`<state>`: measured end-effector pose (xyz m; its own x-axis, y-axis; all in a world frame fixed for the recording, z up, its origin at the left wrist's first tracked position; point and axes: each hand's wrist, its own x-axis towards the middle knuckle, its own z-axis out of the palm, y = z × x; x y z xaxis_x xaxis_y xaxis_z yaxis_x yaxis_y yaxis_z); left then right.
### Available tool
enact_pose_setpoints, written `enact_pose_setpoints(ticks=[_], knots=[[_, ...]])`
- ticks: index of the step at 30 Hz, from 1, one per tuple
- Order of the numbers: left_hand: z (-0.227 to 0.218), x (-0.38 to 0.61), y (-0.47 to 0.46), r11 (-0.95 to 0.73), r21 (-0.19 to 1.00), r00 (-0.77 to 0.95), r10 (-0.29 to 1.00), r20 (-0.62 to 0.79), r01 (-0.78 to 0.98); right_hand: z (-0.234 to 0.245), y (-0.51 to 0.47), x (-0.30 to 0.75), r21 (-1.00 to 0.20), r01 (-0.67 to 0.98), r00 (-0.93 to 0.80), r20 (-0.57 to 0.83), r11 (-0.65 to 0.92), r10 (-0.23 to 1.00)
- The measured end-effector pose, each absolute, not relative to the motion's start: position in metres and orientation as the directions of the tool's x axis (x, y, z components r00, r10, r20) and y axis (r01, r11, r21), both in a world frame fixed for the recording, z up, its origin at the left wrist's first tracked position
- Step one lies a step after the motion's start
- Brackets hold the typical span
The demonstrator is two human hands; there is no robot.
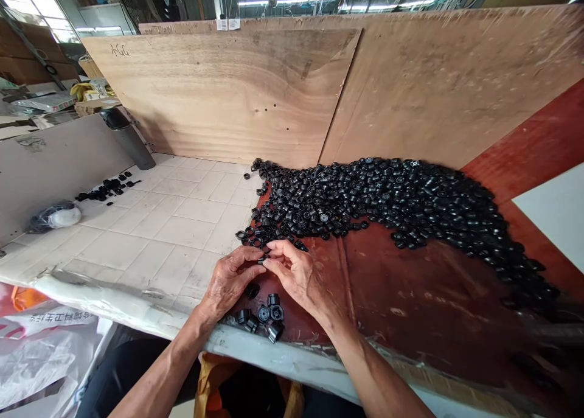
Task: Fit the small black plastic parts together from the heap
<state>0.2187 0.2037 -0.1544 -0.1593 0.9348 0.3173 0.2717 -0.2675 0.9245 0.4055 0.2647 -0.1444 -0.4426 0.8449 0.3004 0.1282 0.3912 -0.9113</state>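
Note:
My left hand (230, 279) and my right hand (293, 273) meet over the near edge of the work surface. Both pinch a small black plastic part (263, 259) between thumbs and fingers; most of it is hidden by the fingertips. Just below my hands lies a small group of black round caps (263, 313), some upright and some tipped on their sides. Beyond the fingertips, a large heap of similar black parts (347, 193) spreads to the back and right.
A dark bottle (129, 139) leans at the left back. Several loose black pieces (107, 188) and a plastic-wrapped bundle (57, 216) lie on the tiled surface (187, 218). Wooden boards (237, 95) wall off the back. An open yellow-brown bag (208, 381) sits below the edge.

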Motion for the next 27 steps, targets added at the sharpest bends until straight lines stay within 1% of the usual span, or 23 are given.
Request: enact_pose_setpoints(ticks=[2, 6, 10, 15, 17, 21, 23, 27], knots=[[-0.154, 0.219, 0.204, -0.292, 0.915, -0.152, 0.927, 0.342, 0.279, -0.141, 0.263, 0.406, -0.888, 0.157, -0.446, 0.326, 0.432, 0.833], [-0.153, 0.22, 0.203, -0.289, 0.92, -0.138, 0.933, 0.332, 0.265, -0.133, 0.261, 0.408, -0.825, 0.226, -0.492, 0.363, 0.518, 0.791], [-0.153, 0.219, 0.202, -0.289, 0.919, -0.159, 0.928, 0.338, 0.268, -0.132, 0.26, 0.409, -0.816, 0.222, -0.533, 0.357, 0.534, 0.767], [-0.152, 0.219, 0.202, -0.34, 0.895, -0.068, 0.925, 0.373, 0.287, -0.141, 0.263, 0.408, -0.733, 0.364, -0.53, 0.345, 0.575, 0.774], [-0.153, 0.219, 0.203, -0.329, 0.903, -0.09, 0.927, 0.365, 0.277, -0.141, 0.262, 0.408, -0.754, 0.368, -0.497, 0.334, 0.543, 0.801], [-0.154, 0.22, 0.203, -0.276, 0.926, -0.164, 0.932, 0.323, 0.256, -0.132, 0.259, 0.409, -0.841, 0.292, -0.489, 0.278, 0.456, 0.827], [-0.154, 0.22, 0.203, -0.254, 0.931, -0.172, 0.937, 0.304, 0.26, -0.128, 0.258, 0.409, -0.846, 0.306, -0.505, 0.246, 0.437, 0.828], [-0.151, 0.221, 0.203, -0.22, 0.936, -0.204, 0.938, 0.28, 0.275, -0.121, 0.258, 0.411, -0.846, 0.353, -0.465, 0.211, 0.399, 0.86]])
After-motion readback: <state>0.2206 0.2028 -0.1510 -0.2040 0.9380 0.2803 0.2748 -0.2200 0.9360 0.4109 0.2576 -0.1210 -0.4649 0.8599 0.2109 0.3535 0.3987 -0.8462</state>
